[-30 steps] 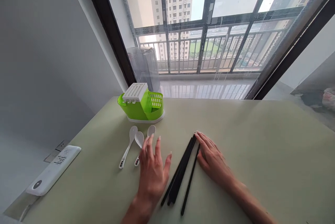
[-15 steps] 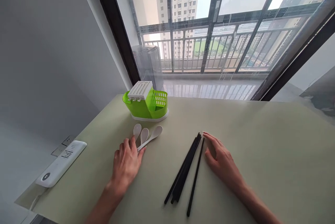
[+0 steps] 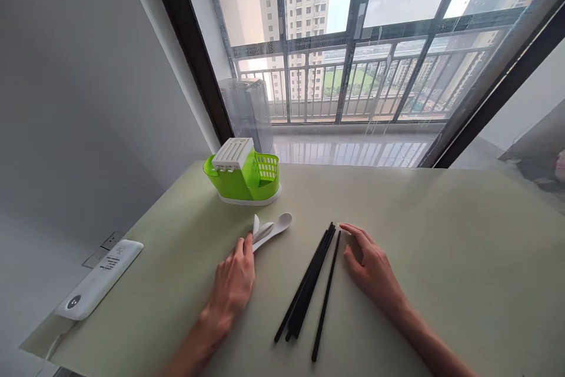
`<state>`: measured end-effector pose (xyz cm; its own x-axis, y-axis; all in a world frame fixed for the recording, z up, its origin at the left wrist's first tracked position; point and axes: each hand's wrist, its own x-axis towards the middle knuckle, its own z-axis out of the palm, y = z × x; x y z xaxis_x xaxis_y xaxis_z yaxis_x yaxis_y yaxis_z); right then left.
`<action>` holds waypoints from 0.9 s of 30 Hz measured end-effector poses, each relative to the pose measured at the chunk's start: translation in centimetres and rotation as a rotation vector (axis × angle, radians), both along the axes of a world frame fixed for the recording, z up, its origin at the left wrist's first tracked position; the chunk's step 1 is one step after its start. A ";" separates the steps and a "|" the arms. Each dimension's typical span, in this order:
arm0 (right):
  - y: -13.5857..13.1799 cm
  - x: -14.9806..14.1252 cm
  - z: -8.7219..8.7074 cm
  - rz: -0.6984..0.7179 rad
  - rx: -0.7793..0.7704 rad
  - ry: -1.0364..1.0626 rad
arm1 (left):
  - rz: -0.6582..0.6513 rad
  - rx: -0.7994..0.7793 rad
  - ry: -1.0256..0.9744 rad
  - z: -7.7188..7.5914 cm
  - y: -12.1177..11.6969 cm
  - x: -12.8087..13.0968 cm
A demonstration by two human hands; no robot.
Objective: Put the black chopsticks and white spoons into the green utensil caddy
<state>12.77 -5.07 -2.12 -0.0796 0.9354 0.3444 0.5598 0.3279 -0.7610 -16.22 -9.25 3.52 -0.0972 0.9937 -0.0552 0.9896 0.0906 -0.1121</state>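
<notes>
Three white spoons [image 3: 282,223] are bunched at the fingertips of my left hand [image 3: 237,274]. Its fingers close around their handles, which are mostly hidden, while the bowls point away from me. Two of the bowls are tilted on edge. My right hand [image 3: 371,262] rests on the table with fingers apart and holds nothing. Just left of it lies a single black chopstick [image 3: 326,294]. Beside that one is a bundle of several black chopsticks [image 3: 309,286], lying slanted on the table.
A green cutlery holder [image 3: 233,183] with a white slotted top and an open basket side stands at the back left. Along the left edge lies a white power strip [image 3: 103,277] with a cable. The pale table [image 3: 441,236] reaches back to a large window.
My left hand has moved right, gathering the spoons closer together and tipping two of them on edge. My right hand and the chopsticks have stayed in place.
</notes>
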 end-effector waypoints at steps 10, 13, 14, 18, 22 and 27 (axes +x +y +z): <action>0.8 0.7 2.3 0.026 -0.176 0.584 | -0.288 -0.063 -0.294 1.5 -0.4 12.0; 1.6 1.6 2.2 -0.034 -0.243 0.724 | -0.328 -0.115 -0.430 1.1 -0.5 14.4; 1.8 1.9 2.1 -0.075 -0.239 0.745 | -0.328 -0.122 -0.476 1.0 -0.4 14.8; 2.6 2.6 1.7 -0.172 -0.180 0.818 | -0.305 -0.100 -0.695 1.2 0.1 14.5; 3.1 2.8 1.7 -0.200 -0.176 0.872 | -0.314 -0.109 -0.914 1.9 0.7 13.7; 3.6 3.6 2.0 -0.235 -0.184 0.708 | -0.344 -0.135 -0.985 2.5 1.3 13.7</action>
<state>16.37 -1.49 -0.16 0.3101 0.9476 0.0761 -0.0424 0.0938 -0.9947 -2.47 -7.93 6.01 0.3374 0.9388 -0.0688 0.6190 -0.1662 0.7676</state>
